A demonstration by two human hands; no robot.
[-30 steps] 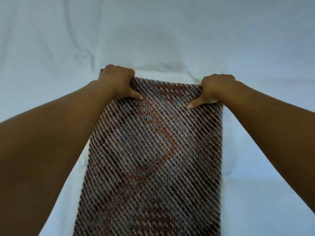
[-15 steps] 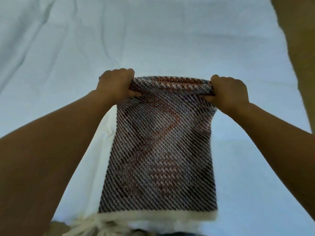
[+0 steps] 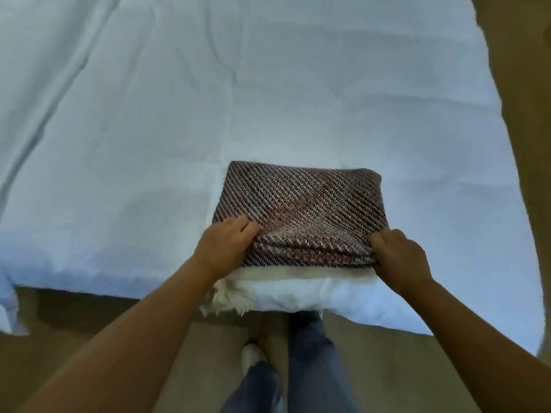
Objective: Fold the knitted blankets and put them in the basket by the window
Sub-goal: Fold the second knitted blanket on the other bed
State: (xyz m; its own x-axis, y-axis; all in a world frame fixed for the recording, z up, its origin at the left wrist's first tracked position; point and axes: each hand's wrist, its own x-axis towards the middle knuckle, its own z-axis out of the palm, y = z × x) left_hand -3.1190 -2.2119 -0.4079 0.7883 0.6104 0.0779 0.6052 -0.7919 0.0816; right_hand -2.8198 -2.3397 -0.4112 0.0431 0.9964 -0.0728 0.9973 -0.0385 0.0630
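As hands grip, blanket lies folded on bed.

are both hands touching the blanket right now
Touching. The head view shows the left hand and right hand each gripping a near corner of the folded blanket, fingers curled over its edge.

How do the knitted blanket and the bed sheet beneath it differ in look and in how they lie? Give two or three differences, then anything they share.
The knitted blanket has dark diagonal stripes with red; the bed sheet is plain and pale. The blanket is folded into a thick stack; the sheet lies spread in one layer. Both hands grip the blanket; nothing grips the sheet. Both are soft cloth.
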